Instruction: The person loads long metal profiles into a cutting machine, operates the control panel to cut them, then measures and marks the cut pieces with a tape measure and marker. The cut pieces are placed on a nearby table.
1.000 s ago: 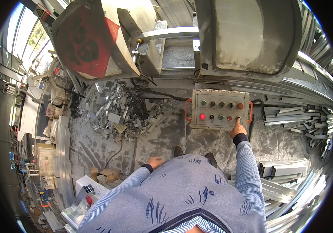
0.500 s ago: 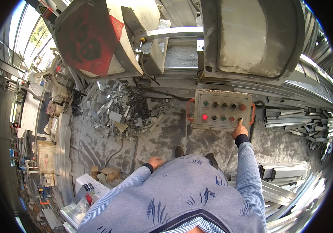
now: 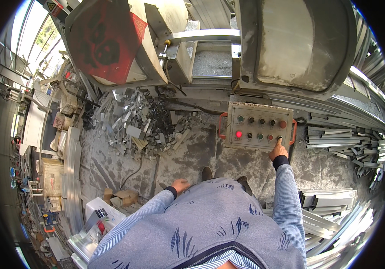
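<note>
A pale, dusty control box (image 3: 255, 142) with two rows of round buttons and knobs and a red handle at each end stands ahead of me, slightly right. One button in its lower row, at left, glows red. My right hand (image 3: 277, 151) is at the box's lower right corner, its index finger stretched onto the last control of that row and its other fingers bent. The fingertip covers that control. My left hand (image 3: 181, 185) hangs by my waist, loosely open and holding nothing, above the dirty floor (image 3: 188, 166).
Beyond the box stands a machine with a red-marked cover (image 3: 107, 49) and a windowed cover (image 3: 286, 40). Metal offcuts (image 3: 134, 130) heap on the floor at left. Long metal profiles (image 3: 331, 139) lie at right, and more profiles (image 3: 327, 197) nearer me. A cardboard box (image 3: 125, 197) sits at lower left.
The view has shifted slightly, so the machine and control box appear a little farther right. My right finger stays on the same control, and my left hand has hardly moved.
</note>
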A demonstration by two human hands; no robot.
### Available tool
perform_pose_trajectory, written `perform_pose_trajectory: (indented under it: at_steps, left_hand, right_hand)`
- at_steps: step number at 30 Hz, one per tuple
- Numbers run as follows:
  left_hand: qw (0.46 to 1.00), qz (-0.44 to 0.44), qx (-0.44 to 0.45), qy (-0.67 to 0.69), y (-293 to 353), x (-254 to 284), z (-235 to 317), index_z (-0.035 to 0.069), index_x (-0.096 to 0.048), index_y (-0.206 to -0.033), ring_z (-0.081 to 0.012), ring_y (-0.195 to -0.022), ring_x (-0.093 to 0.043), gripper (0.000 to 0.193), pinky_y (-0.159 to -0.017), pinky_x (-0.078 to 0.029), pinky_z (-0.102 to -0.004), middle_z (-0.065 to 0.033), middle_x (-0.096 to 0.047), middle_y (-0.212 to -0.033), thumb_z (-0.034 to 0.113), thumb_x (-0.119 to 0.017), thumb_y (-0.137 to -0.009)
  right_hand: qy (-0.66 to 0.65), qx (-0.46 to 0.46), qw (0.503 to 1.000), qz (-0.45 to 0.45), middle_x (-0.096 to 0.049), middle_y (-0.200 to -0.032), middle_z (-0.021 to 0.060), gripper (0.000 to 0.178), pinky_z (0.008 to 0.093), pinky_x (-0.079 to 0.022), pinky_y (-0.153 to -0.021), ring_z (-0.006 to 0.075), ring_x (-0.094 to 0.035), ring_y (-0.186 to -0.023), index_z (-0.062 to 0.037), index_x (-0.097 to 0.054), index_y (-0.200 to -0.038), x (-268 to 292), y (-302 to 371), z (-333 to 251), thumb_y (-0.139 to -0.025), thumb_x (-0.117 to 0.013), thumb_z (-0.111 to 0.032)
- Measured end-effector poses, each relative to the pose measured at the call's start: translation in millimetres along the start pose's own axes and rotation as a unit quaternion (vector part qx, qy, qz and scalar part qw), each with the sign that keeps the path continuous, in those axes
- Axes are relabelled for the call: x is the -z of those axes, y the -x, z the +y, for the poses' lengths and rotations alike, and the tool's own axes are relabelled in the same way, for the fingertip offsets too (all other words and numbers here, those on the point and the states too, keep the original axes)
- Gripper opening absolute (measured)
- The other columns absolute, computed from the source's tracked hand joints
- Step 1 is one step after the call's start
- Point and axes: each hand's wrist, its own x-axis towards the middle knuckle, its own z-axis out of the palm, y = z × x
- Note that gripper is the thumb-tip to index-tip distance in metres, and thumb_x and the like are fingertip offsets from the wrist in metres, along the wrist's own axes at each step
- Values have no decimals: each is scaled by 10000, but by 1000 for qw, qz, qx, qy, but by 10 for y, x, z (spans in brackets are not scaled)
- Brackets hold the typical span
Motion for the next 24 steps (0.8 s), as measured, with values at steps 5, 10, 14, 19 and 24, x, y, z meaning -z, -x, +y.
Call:
perform_pose_trajectory:
  at_steps: [5,10,14,19,24]
  left_hand:
    - [999,8,15,-31,-42,-9,-53,42,-709,-1244,-257,-1130,-697,578,-983,-536,-348,-147,-733,-1210,487,-751,-878]
    - [998,-5,22,-53,4,33,7,13,-667,-1300,-287,-1142,-689,638,-994,-524,-355,-181,-729,-1205,463,-721,-852]
    - [999,-16,22,-30,29,58,75,11,-667,-1300,-281,-1118,-698,634,-984,-526,-355,-172,-741,-1173,458,-720,-853]
    - [999,-6,22,-45,45,84,139,30,-699,-1258,-279,-1138,-695,610,-995,-531,-357,-176,-729,-1207,502,-738,-874]
    - [999,-24,31,17,86,116,217,28,-697,-1261,-282,-1129,-698,610,-983,-536,-360,-179,-729,-1206,497,-738,-874]
  right_hand:
    - [-3,-9,1000,-11,-711,-1152,244,964,413,-569,-906,352,-701,-1079,15,-210,-1595,36,7,-23,-845,-740,-278]
    - [2,-11,1000,-19,-707,-1182,218,939,404,-565,-915,334,-704,-1084,4,-194,-1604,49,7,-30,-869,-711,-269]
    - [-2,-12,1000,-20,-706,-1196,214,932,404,-563,-918,329,-705,-1087,8,-190,-1603,43,5,-29,-874,-704,-264]
    - [0,-15,1000,-22,-706,-1197,217,927,405,-563,-917,329,-705,-1088,13,-184,-1602,36,-8,-30,-879,-696,-259]
    - [0,-12,1000,-19,-705,-1190,227,946,412,-565,-908,332,-706,-1084,22,-187,-1597,15,-26,-18,-869,-710,-281]
